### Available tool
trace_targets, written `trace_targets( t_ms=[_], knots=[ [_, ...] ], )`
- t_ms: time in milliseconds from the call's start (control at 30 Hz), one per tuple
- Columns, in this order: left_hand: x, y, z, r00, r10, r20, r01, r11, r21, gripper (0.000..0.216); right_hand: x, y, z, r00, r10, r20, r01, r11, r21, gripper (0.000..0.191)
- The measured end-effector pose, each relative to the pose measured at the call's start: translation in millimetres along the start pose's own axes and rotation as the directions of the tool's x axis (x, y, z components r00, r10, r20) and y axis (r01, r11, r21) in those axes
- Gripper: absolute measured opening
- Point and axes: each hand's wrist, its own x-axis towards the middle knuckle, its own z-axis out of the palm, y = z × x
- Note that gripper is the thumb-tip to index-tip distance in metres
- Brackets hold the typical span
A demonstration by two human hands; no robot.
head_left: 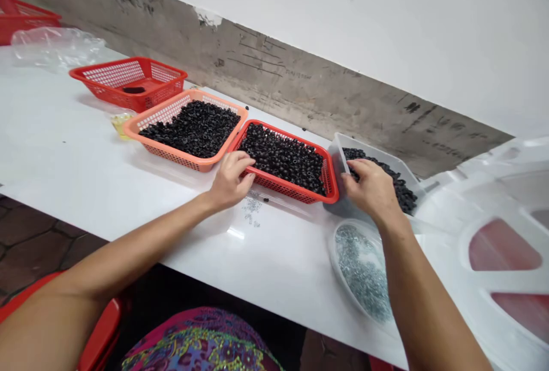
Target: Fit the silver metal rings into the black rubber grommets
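My left hand [234, 181] rests at the near left corner of a red plastic basket [281, 186], its fingers curled over the rim and thumb in front. Small black ring-like pieces [285, 156] fill that basket. To the right, my right hand [372, 187] is closed at the near left corner of a translucent plastic bin [338, 151], thumb and fingers at its rim. More black pieces [398, 185] lie in the bin, partly hidden by the hand. Below my right wrist stands a round clear tub [335, 256] of tiny shiny silvery parts [362, 271].
An orange basket [184, 159] of black pieces touches the red one. Further left are a red basket [128, 95] with a dark item, a small bag with yellow contents [123, 124] and clear plastic bags [55, 46]. Loose silvery bits [252, 206] lie on the white table [283, 262].
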Motion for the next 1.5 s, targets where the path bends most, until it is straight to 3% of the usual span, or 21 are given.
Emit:
trace_targets(
  t_ms=[67, 100, 133, 233, 333, 400, 600, 733, 867, 1033, 1200, 1333, 1400, 1500],
  knots=[
    [30, -7, 7, 0.979, -0.005, 0.206, 0.0, 1.0, 0.024, 0.029, -18, -7, -5, 0.996, -0.058, -0.067, 0.061, 0.997, 0.049, 0.031],
    [46, -12, 12, 0.946, -0.026, 0.323, 0.005, 0.998, 0.066, 0.035, -28, -9, -9, 0.993, -0.077, -0.091, 0.083, 0.995, 0.062, 0.03],
    [60, -18, 19, 0.893, -0.055, 0.448, -0.001, 0.992, 0.124, 0.042, -39, -11, -12, 0.99, -0.094, -0.107, 0.102, 0.992, 0.071, 0.03],
    [93, -33, 41, 0.644, -0.159, 0.748, -0.087, 0.957, 0.278, 0.07, -77, -7, -22, 0.987, -0.108, -0.119, 0.118, 0.99, 0.078, 0.03],
    [105, -42, 55, 0.463, -0.259, 0.847, -0.116, 0.93, 0.348, 0.081, -119, 10, -23, 0.995, -0.063, -0.072, 0.066, 0.997, 0.041, 0.031],
    [105, -44, 60, 0.421, -0.265, 0.868, -0.154, 0.921, 0.357, 0.079, -147, 26, -19, 0.999, -0.008, -0.032, 0.008, 1.0, 0.017, 0.034],
    [100, -40, 60, 0.456, -0.164, 0.875, -0.255, 0.918, 0.304, 0.059, -211, 52, 5, 0.975, 0.222, -0.004, -0.222, 0.975, 0.006, 0.041],
    [100, -37, 62, 0.453, -0.179, 0.874, -0.32, 0.882, 0.346, 0.046, -229, 47, 9, 0.954, 0.301, -0.005, -0.301, 0.953, 0.024, 0.039],
    [100, -37, 60, 0.511, -0.192, 0.838, -0.372, 0.829, 0.418, 0.04, -235, 47, 8, 0.945, 0.326, 0.021, -0.326, 0.945, 0.017, 0.037],
    [96, -33, 55, 0.667, -0.206, 0.716, -0.295, 0.81, 0.507, 0.039, -227, 51, 19, 0.931, 0.33, 0.153, -0.332, 0.943, -0.014, 0.036],
    [102, -27, 54, 0.809, -0.146, 0.57, -0.149, 0.887, 0.437, 0.029, -195, 55, 54, 0.948, 0.258, 0.184, -0.263, 0.965, 0.001, 0.052],
    [113, -19, 36, 0.957, -0.107, 0.269, 0.023, 0.954, 0.299, 0.026, -173, 62, 81, 0.943, 0.245, 0.224, -0.247, 0.969, -0.022, 0.061],
    [105, -15, 18, 0.982, -0.008, 0.19, -0.032, 0.978, 0.206, 0.026, -169, 65, 90, 0.943, 0.219, 0.249, -0.217, 0.975, -0.036, 0.062],
    [63, -16, -10, 0.95, 0.155, 0.273, -0.196, 0.972, 0.13, 0.031, -170, 70, 98, 0.963, 0.136, 0.233, -0.125, 0.99, -0.061, 0.056]
  ],
)
